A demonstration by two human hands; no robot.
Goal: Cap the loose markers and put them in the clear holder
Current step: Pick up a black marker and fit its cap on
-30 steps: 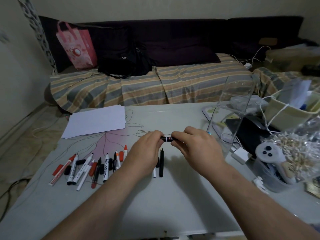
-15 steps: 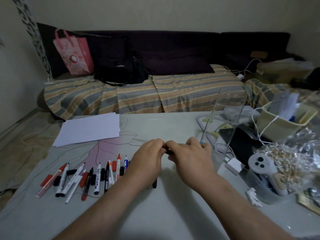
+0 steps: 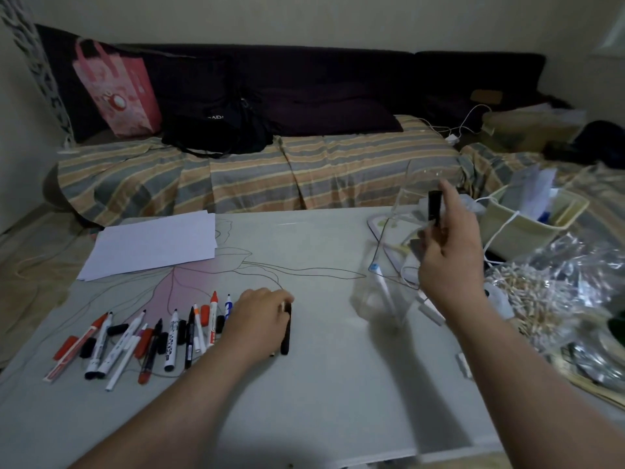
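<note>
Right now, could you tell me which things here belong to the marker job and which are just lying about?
Job: black marker in right hand; clear holder; loose markers and caps; black marker under left hand.

Lying about: paper; pink bag; cream basket.

The pale bench (image 3: 321, 384), printed with a pink flower outline, carries a row of loose markers and caps (image 3: 145, 336) at its left, white paper sheets (image 3: 152, 245) behind them, 1 black marker (image 3: 286, 330) mid-bench, and a clear holder (image 3: 389, 292) to the right.
</note>
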